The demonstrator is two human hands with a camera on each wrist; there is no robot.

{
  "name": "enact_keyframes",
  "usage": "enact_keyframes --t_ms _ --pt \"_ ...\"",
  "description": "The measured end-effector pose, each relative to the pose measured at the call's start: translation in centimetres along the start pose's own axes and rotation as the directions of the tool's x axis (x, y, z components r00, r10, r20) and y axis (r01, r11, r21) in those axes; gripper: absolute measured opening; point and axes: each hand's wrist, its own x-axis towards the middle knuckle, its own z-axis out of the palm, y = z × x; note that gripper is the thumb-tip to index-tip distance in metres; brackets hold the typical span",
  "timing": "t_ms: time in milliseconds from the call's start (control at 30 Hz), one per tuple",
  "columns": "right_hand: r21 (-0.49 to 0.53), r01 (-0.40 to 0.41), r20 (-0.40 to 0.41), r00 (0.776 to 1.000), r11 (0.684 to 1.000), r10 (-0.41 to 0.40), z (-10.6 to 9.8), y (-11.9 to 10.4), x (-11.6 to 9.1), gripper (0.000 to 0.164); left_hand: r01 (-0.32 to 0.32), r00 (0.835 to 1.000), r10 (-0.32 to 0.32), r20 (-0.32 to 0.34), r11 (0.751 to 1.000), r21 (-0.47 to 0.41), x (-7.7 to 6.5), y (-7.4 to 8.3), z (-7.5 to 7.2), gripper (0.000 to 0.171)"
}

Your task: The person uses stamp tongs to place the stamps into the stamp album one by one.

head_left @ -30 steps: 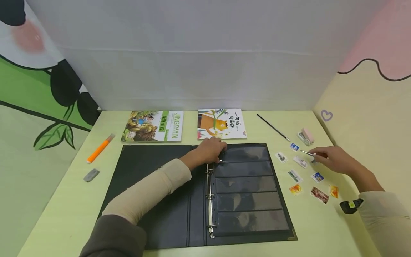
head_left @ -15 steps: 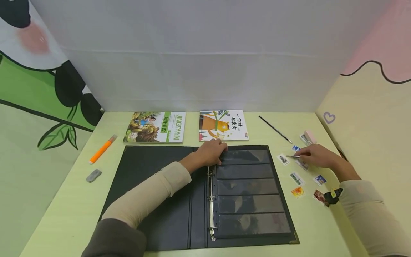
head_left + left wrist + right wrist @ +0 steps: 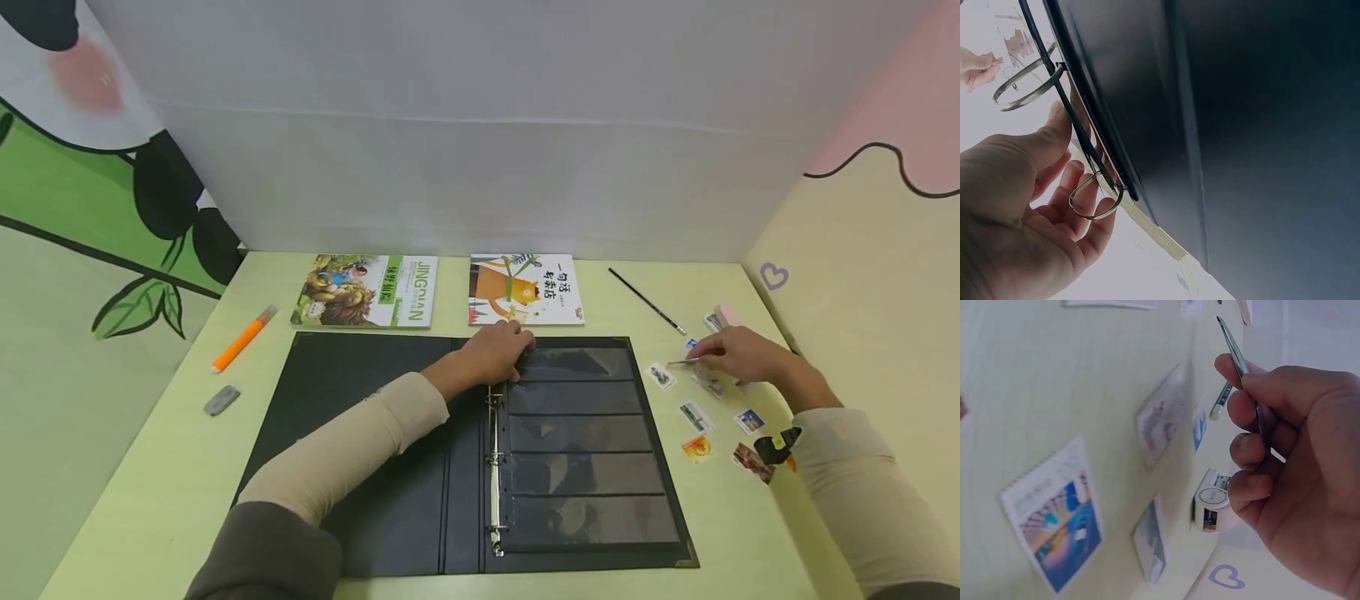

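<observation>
An open black stamp album [image 3: 367,467] lies on the table, its ring binding carrying a page [image 3: 585,433] of clear pocket strips. At the page's top inner corner, my left hand [image 3: 491,354] grips the album, thumb and fingers around the dark edge beside the metal rings [image 3: 1029,94] in the left wrist view. My right hand [image 3: 738,354] holds metal tweezers [image 3: 1235,347] between thumb and fingers. The tweezers' tip points left, close to a grey-printed stamp [image 3: 661,376]. Below the hand lie a green-toned stamp [image 3: 697,417], an orange stamp [image 3: 697,449] and a blue one [image 3: 1063,525].
Two picture books [image 3: 367,292] lie behind the album. A pencil [image 3: 647,301] and a pink-and-white sharpener [image 3: 1213,503] are at the back right. An orange marker [image 3: 243,340] and grey eraser [image 3: 222,401] sit left. A wall rises along the right side.
My right hand has moved left with the tweezers, from the rightmost stamps toward the grey-printed stamp. The left hand stays at the album's top edge. The view has shifted slightly.
</observation>
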Motion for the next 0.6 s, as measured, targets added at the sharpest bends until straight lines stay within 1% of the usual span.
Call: enact_keyframes --t_ms 67,133,233,333,467,600 --pt "0.014 -0.008 0.019 1.0 1.0 0.007 -0.36 -0.26 -0.07 0.025 0.004 1.0 -0.004 0.003 1.0 0.001 0.04 -0.02 0.05 0.051" --pt "0.045 -0.035 0.061 0.998 0.998 0.033 -0.61 -0.53 -0.18 0.027 0.007 1.0 -0.007 0.005 1.0 0.002 0.04 -0.02 0.06 0.051" --pt "0.062 -0.075 0.109 0.992 0.995 0.068 -0.6 -0.65 -0.31 0.028 0.009 1.0 -0.009 0.006 1.0 -0.001 0.03 -0.01 0.02 0.051" --pt "0.053 -0.084 0.111 0.991 0.995 0.077 -0.28 -0.33 -0.3 0.029 0.011 1.0 -0.011 0.009 1.0 -0.006 0.01 0.02 0.02 0.051" --pt "0.036 -0.081 0.077 0.994 0.996 0.078 -0.02 -0.05 -0.25 0.029 0.013 1.0 -0.013 0.015 1.0 -0.013 0.06 0.0 0.09 0.051" --pt "0.057 -0.09 0.072 0.994 0.994 0.086 0.17 -0.03 -0.29 0.03 0.015 1.0 -0.015 0.02 1.0 -0.022 0.16 -0.04 0.27 0.051"
